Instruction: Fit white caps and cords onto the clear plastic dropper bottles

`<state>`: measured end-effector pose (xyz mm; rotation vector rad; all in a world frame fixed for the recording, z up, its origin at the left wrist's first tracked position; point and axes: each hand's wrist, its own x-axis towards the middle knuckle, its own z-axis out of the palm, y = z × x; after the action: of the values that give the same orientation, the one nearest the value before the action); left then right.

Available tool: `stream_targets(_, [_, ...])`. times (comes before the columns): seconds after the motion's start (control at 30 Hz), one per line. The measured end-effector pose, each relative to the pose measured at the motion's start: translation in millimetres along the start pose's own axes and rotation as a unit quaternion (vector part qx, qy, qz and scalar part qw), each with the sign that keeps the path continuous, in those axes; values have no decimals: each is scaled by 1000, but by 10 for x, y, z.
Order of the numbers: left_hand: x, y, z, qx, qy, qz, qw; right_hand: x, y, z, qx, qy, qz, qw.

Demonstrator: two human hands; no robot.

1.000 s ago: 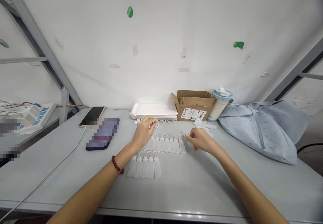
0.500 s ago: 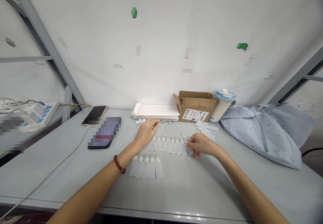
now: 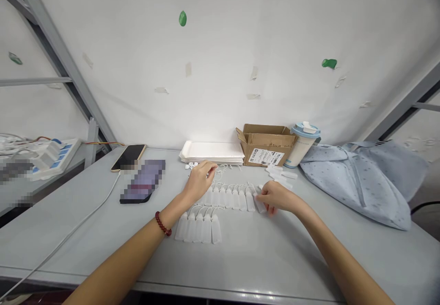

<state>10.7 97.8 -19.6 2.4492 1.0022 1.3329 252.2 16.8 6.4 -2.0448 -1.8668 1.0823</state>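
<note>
Several translucent white tags with string loops lie side by side in a back row point(image 3: 228, 198). A shorter front row point(image 3: 198, 229) of the same tags sits nearer the table edge. At the right end of the back row, my right hand point(image 3: 277, 196) has its fingers closed on the edge of a tilted tag point(image 3: 260, 203). Above the left part of that row is my left hand point(image 3: 199, 179), its fingertips pinched together; what they hold, if anything, cannot be made out. Loose white strings point(image 3: 225, 170) lie just beyond it, and small white pieces point(image 3: 191, 165) beside it.
Behind the rows are a stack of white trays point(image 3: 213, 151), a cardboard box point(image 3: 268, 144) and a lidded cup point(image 3: 302, 144). More loose tags point(image 3: 280, 174) lie before the box. A blue cloth bag point(image 3: 357, 181) is at right; two phones point(image 3: 129, 156) and a white cable point(image 3: 85, 218) are left.
My right hand has shifted slightly right, and the end tag now stands a little farther from its neighbour. My left hand has hardly moved.
</note>
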Motion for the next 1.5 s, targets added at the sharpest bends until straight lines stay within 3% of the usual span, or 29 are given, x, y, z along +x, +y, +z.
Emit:
stream_targets(0.1, [0, 0, 1, -3, 2, 4, 1000, 3, -10, 12, -14, -8, 9, 1000])
stream_targets(0.4, [1, 4, -4, -1, 5, 8, 1000, -8, -86, 11, -53, 58, 41, 996])
stream_targets(0.9, [-1, -5, -4, -2, 10, 10, 1000, -60, -64, -96, -37, 7, 2, 999])
stream_targets(1.5, [-8, 1, 0, -2, 3, 10, 1000, -35, -64, -59, -58, 16, -12, 998])
